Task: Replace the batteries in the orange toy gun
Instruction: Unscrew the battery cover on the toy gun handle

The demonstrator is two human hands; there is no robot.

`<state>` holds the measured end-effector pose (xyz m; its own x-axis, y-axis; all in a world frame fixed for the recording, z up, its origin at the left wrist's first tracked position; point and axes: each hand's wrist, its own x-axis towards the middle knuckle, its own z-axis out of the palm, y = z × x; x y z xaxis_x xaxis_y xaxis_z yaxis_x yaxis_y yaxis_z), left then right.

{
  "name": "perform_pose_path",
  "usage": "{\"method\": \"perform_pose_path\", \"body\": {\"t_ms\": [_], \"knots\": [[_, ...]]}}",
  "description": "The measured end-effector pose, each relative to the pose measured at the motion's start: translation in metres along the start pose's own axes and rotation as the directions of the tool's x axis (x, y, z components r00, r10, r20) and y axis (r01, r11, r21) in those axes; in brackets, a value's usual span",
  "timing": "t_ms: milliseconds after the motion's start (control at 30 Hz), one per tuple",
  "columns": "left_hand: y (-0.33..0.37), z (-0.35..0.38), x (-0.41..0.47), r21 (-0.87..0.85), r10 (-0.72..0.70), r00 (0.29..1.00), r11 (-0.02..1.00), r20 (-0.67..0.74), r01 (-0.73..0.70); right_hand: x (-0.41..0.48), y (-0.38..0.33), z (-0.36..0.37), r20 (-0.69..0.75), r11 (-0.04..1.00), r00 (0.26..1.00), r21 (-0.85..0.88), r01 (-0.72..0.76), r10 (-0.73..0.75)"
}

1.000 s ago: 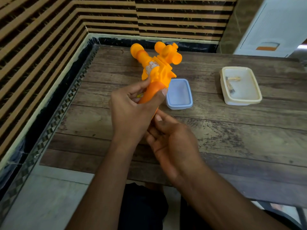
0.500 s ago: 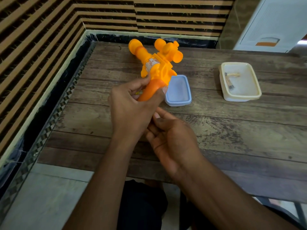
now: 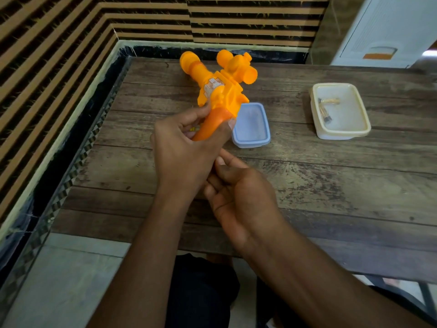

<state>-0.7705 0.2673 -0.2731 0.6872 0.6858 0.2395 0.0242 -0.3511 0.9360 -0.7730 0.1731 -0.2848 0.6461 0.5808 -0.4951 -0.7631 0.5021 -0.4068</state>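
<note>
Grip of orange plastic toy gun point(image 3: 220, 91) clasped in left hand point(image 3: 184, 152), barrel raised over the wooden table point(image 3: 307, 185). Right hand point(image 3: 241, 197) fingers curled at grip's base; whether holding anything, cannot tell. Probably working the battery cover. Next: batteries point(image 3: 327, 108) from cream tub point(image 3: 340, 133), beyond blue lid point(image 3: 251, 125).

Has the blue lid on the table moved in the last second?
No. The blue lid lies on the same planks of the wooden table, equally spaced from the cream container. Its small shift in the picture matches the head camera's own motion.
</note>
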Motion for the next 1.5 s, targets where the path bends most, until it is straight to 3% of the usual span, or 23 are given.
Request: {"method": "perform_pose_path", "body": {"t_ms": [533, 1500], "knots": [[-0.0038, -0.0010, 0.0024, -0.037, -0.002, 1.000, 0.999, -0.001, 0.002, 0.0005, -0.0025, 0.0020, -0.007, 1.000, 1.000, -0.012, -0.023, 0.023], [-0.0052, 0.0034, -0.0023, 0.073, 0.003, 1.000, 0.997, 0.011, -0.004, 0.0010, -0.0064, 0.0091, -0.101, 1.000, 0.995, -0.007, -0.021, 0.020]]}}
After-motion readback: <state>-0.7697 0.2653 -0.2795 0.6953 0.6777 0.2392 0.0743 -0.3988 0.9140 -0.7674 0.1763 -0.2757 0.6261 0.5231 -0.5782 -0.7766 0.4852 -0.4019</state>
